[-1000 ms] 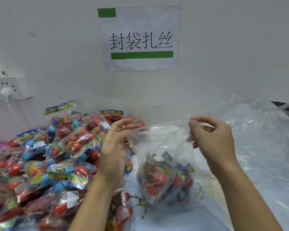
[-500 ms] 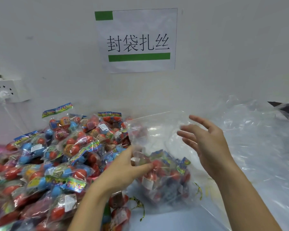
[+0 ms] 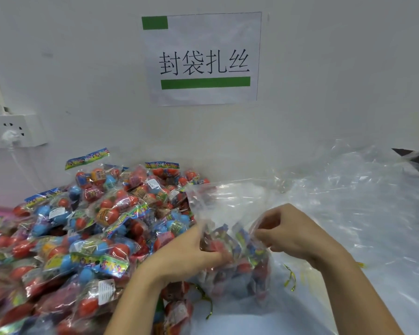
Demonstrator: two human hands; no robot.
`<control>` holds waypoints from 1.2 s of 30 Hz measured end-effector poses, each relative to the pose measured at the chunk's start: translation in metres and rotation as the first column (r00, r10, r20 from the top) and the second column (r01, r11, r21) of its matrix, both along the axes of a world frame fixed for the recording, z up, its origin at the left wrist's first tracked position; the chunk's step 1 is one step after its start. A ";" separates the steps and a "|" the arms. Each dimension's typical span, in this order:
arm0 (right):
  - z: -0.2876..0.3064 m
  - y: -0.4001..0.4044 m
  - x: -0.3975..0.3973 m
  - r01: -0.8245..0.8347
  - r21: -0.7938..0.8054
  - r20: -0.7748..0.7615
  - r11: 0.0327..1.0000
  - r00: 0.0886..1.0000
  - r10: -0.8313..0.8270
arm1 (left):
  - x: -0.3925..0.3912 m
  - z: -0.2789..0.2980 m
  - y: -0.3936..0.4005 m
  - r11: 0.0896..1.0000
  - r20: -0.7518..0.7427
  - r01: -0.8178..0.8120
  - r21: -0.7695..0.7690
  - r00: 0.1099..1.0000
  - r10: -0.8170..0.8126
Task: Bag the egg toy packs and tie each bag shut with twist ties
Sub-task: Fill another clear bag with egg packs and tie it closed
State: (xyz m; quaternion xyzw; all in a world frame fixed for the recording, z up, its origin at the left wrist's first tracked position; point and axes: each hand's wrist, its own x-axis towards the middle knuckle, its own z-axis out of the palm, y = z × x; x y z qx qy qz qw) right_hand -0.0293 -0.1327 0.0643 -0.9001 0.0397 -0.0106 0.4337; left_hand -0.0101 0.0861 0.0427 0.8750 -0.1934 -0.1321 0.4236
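The left hand (image 3: 186, 257) and right hand (image 3: 293, 235) curl their fingers around the clear bag (image 3: 228, 209), gathering its film above the egg toy packs (image 3: 230, 255) inside. It sits on the counter (image 3: 240, 322) beside the heap of packs (image 3: 82, 226), with twist ties (image 3: 290, 278) nearby.

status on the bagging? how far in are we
Early. Done: several egg toy packs sit inside the clear bag. In hand: left hand and right hand grip the bag around the packs, mouth not yet tied. Left: loose twist ties lie unused on the table, and a large pile of packs waits unbagged.
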 end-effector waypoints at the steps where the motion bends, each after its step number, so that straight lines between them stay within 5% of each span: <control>1: -0.002 0.001 0.002 0.051 0.003 0.033 0.999 0.998 -0.051 | 0.001 0.000 0.001 1.000 -0.016 -0.001 0.001 1.000 0.002; 7: -0.007 0.006 0.009 0.201 0.135 0.169 0.970 0.960 -0.223 | 0.004 -0.004 0.006 1.000 -0.060 -0.025 -0.017 0.998 0.024; 13: -0.003 0.004 0.010 0.215 0.302 0.204 0.929 0.937 -0.284 | 0.000 0.007 0.003 0.942 -0.035 -0.052 -0.331 0.998 0.043; 25: -0.003 -0.004 0.009 0.189 0.179 0.219 0.965 0.949 -0.226 | 0.001 0.003 -0.009 0.936 0.101 -0.102 -0.337 0.984 0.144; 29: 0.000 0.001 0.010 0.187 0.261 0.337 0.947 0.902 -0.271 | 0.002 0.006 -0.013 0.853 0.175 -0.104 -0.511 0.959 0.222; 36: -0.004 0.005 0.013 0.176 0.269 0.378 0.947 0.885 -0.271 | -0.003 0.008 -0.020 0.817 0.274 -0.051 -0.575 0.928 0.251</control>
